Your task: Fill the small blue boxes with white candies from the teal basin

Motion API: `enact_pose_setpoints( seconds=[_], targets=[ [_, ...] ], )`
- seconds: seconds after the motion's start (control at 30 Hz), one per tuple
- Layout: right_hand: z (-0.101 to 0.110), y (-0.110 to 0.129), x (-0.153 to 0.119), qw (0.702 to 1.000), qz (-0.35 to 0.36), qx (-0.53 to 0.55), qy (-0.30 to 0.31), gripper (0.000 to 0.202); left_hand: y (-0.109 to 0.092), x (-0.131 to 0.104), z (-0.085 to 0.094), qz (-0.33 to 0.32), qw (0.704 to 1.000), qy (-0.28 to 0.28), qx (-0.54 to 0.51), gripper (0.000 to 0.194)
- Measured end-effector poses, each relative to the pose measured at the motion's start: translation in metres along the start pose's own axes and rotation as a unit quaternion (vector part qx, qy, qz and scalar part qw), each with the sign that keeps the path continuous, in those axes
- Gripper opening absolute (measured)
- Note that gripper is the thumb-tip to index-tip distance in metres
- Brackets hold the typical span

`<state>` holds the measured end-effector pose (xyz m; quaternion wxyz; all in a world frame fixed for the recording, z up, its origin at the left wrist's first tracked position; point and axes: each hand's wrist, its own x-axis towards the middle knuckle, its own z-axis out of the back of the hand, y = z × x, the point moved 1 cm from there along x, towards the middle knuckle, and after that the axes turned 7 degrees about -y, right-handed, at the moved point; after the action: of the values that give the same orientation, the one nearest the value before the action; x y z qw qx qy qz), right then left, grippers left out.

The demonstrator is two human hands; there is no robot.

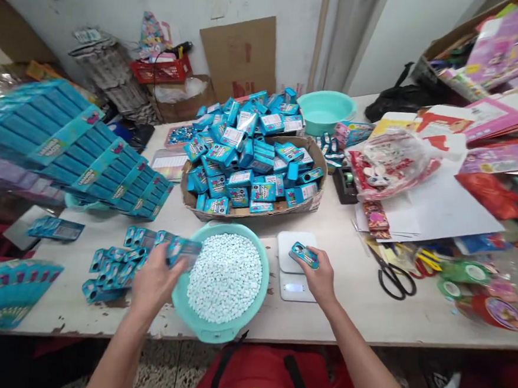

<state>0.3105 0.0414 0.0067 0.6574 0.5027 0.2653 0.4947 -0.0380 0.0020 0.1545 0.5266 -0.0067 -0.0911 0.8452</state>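
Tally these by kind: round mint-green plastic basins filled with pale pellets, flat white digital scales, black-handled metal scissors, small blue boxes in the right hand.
Mint-green plastic basin filled with pale pellets: 1
White digital scale: 1
Black-handled scissors: 1
Small blue box in the right hand: 1
Total: 4

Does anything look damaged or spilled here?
The tabletop looks damaged: dark, chipped-looking patches break its pale surface between the bowl and scale. The small pellets appear contained in the bowl.
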Motion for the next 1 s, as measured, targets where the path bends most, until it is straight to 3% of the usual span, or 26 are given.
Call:
enact_pose_setpoints(
  seconds=[0.1,0.2,0.3,0.4,0.47,0.57,0.63,0.7,0.73,0.8,0.9,1.0],
  targets=[
    [-0.002,0.001,0.001,0.999,0.003,-0.016,0.030,0.046,0.078,-0.011,0.001,0.143,0.978,0.062,0.139,0.052],
    [0.011,0.004,-0.003,1.000,-0.008,-0.018,0.014,0.061,0.133,-0.021,-0.034,0.183,0.962,0.142,0.144,0.049],
    [0.032,0.002,-0.011,0.998,-0.055,-0.023,-0.027,0.055,0.158,-0.025,-0.079,0.229,0.960,0.137,0.090,0.053],
    [0.054,-0.006,-0.023,0.992,-0.107,-0.055,-0.045,0.050,0.162,-0.023,-0.106,0.308,0.951,0.028,0.009,0.066],
    [0.065,-0.014,-0.032,0.988,-0.126,-0.073,-0.053,0.050,0.158,-0.023,-0.110,0.335,0.942,-0.009,-0.035,0.073],
    [0.076,-0.025,-0.042,0.984,-0.138,-0.089,-0.069,0.050,0.148,-0.027,-0.098,0.333,0.942,-0.039,-0.035,0.080],
    [0.076,-0.029,-0.046,0.983,-0.142,-0.091,-0.075,0.050,0.136,-0.029,-0.086,0.280,0.956,-0.089,-0.014,0.073],
    [0.072,-0.029,-0.047,0.984,-0.145,-0.079,-0.073,0.049,0.113,-0.029,-0.081,0.170,0.979,-0.111,-0.023,0.057],
    [0.067,-0.027,-0.047,0.985,-0.141,-0.070,-0.070,0.048,0.097,-0.029,-0.084,0.103,0.989,-0.091,-0.047,0.048],
    [0.053,-0.020,-0.042,0.990,-0.117,-0.052,-0.059,0.048,0.058,-0.030,-0.097,-0.029,0.993,0.000,-0.114,0.035],
    [0.026,-0.010,-0.029,0.996,-0.057,-0.051,-0.037,0.059,-0.004,-0.041,-0.128,-0.185,0.957,0.154,-0.161,0.028],
    [0.003,-0.004,-0.014,0.997,-0.047,-0.060,-0.017,0.061,-0.042,-0.055,-0.153,-0.218,0.945,0.179,-0.166,0.018]
  ],
)
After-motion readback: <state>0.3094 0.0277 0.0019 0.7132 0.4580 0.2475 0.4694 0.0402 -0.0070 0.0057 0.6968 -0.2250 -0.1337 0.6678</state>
